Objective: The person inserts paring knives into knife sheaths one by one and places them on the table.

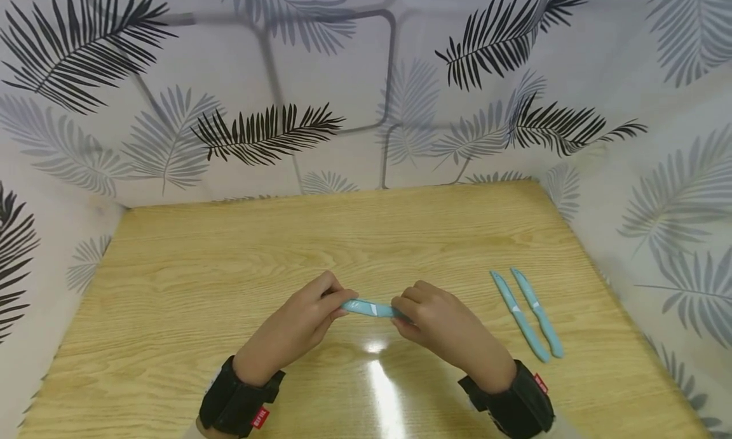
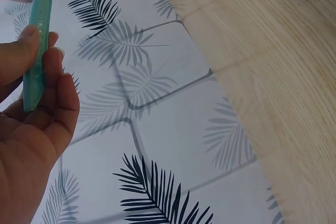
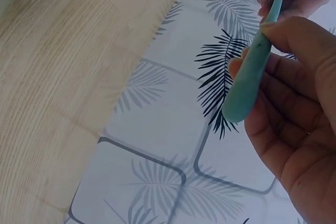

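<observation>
Above the middle of the table, both hands hold one slim teal knife [image 1: 366, 308] level between them; its blade end is covered by a matching sheath. My left hand [image 1: 303, 313] pinches the sheath [image 2: 34, 85] between thumb and fingers, as the left wrist view shows. The rounded handle [image 3: 244, 90] is in my right hand [image 1: 437, 321], thumb on one side and fingers on the other. A small white patch shows between sheath and handle. Two similar teal knives, a left one [image 1: 519, 316] and a right one [image 1: 537, 310], lie side by side on the table, right of my right hand.
The wooden table [image 1: 229, 255] has a light grain and a bright reflection near its front. White cloth [image 1: 343, 77] with leaf prints hangs behind it and along both sides. Each wrist wears a black strap [image 1: 237, 398].
</observation>
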{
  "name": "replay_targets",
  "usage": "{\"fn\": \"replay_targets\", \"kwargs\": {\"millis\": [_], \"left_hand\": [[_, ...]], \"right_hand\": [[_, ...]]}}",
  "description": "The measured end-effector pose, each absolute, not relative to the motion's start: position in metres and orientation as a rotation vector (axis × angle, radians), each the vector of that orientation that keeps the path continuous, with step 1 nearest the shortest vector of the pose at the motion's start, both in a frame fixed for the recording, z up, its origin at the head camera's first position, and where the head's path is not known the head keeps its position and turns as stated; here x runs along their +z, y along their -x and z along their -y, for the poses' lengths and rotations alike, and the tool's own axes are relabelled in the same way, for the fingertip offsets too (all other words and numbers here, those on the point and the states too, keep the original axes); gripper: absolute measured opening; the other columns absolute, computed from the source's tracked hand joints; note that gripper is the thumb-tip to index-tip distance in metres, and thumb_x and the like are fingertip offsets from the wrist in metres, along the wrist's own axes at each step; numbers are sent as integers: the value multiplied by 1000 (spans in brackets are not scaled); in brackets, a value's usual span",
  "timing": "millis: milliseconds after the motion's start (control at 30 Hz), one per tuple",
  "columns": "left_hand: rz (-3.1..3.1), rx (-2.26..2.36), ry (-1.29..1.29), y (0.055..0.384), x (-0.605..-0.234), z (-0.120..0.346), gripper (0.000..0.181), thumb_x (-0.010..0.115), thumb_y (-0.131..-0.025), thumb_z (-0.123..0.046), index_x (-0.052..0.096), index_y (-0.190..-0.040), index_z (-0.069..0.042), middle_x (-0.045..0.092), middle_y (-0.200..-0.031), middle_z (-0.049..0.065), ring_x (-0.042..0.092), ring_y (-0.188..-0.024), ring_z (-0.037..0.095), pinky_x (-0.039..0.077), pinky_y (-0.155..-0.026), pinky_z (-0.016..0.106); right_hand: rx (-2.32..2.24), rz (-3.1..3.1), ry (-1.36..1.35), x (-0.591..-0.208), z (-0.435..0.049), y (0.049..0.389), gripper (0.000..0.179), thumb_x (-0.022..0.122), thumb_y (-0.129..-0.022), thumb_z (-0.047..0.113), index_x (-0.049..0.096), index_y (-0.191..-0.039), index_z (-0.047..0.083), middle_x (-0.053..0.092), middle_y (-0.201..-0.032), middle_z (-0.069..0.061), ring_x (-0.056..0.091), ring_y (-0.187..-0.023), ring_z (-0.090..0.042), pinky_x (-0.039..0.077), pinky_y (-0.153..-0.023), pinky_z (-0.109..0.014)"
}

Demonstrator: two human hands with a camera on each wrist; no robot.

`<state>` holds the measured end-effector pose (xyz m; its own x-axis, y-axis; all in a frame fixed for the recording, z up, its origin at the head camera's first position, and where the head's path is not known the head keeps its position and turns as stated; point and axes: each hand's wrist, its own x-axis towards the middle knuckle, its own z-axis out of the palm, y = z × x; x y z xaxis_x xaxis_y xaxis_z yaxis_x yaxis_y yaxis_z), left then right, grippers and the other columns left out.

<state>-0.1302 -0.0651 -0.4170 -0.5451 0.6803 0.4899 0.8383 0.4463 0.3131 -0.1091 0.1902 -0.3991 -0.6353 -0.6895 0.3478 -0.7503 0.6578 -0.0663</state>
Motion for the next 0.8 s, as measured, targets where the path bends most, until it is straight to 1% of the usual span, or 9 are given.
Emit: {"fn": "replay_targets", "kwargs": {"millis": [267, 600, 800], "left_hand": [[2411, -766, 1317, 131, -417, 66, 28, 72, -83, -3, 68, -111, -3, 49, -95, 1, 43, -74, 6, 40, -63, 15], [2427, -758, 1306, 132, -417, 64, 28, 73, -83, -3, 69, -111, -3, 52, -96, 1, 44, -76, 7, 41, -64, 16], [2433, -787, 1319, 131, -419, 63, 28, 73, -83, -3, 69, -111, -3, 52, -96, 0, 44, -76, 7, 41, -64, 16]], "right_hand": [[385, 2661, -1105, -405, -187, 108, 13, 76, -80, 14, 69, -87, 6, 58, -75, 3, 46, -65, -7, 42, -56, -16], [436, 2672, -1087, -407, -184, 107, 17, 76, -82, 17, 69, -91, 5, 61, -79, 1, 51, -69, -9, 45, -58, -18], [437, 2685, -1092, -406, -181, 107, 16, 76, -82, 18, 69, -90, 6, 60, -79, 1, 51, -70, -9, 45, -59, -18]]}}
